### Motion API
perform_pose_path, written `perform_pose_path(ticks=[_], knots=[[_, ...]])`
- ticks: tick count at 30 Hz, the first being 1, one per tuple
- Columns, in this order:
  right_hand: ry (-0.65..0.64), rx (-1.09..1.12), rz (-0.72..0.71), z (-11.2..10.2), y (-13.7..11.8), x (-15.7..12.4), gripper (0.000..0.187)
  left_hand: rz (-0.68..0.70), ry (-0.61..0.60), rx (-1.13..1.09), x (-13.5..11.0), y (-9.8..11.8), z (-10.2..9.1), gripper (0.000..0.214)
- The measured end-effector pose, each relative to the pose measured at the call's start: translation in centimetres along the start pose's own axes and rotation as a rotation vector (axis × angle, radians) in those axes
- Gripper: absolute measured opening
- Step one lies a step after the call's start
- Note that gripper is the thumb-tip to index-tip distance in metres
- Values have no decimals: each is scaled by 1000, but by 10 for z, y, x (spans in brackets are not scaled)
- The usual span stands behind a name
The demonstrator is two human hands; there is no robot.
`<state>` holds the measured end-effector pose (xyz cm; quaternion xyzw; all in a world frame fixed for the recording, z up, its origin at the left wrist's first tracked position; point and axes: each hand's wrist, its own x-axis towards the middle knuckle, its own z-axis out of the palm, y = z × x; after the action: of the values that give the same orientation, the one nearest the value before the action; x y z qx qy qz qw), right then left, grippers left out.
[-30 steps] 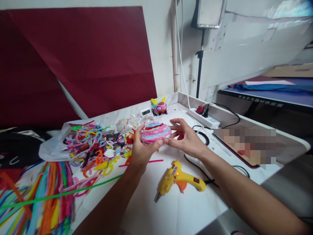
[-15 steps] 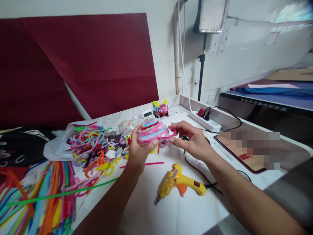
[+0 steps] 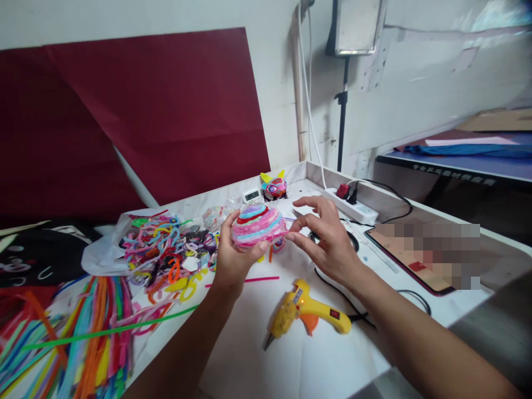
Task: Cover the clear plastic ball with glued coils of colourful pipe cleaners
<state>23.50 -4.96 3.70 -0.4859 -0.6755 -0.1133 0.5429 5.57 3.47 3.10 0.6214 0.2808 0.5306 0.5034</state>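
Note:
My left hand grips a rounded, dome-like piece wrapped in pink, blue, red and lilac bands of fuzzy pipe cleaner. Its thumb lies along the lower front, the fingers behind. At the piece's right edge, the thumb and forefinger of my right hand pinch the end of a pink pipe cleaner, mostly hidden by the fingertips. The other right fingers are raised and bent. Below both hands, a yellow hot glue gun lies on the white table, nozzle toward the lower left.
Loose pipe cleaners and a plastic bag of coiled scraps cover the left side. Behind stand a small digital timer and a decorated figure with yellow ears. A power strip, black cable and phone lie right.
The pink pipe cleaner end that stuck out at the right now lies against the wrapped piece. My right fingertips have moved slightly left, to its edge, and the hand's other fingers have lifted.

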Motion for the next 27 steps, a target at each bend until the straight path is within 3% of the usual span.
perform_pose_path(ticks=[8,11,17,27], knots=[[-55,5,-18,7,-4,-4,16,-20,78,82,-12,2,-1,92],[-67,35,-39,9,-3,-5,12,-46,97,90,-16,5,-3,93],[-156,18,-140,10,-3,-5,15,-48,140,178,-26,6,-14,91],[-306,-108,-179,22,-16,-9,27,-78,249,268,-42,-5,-30,96]])
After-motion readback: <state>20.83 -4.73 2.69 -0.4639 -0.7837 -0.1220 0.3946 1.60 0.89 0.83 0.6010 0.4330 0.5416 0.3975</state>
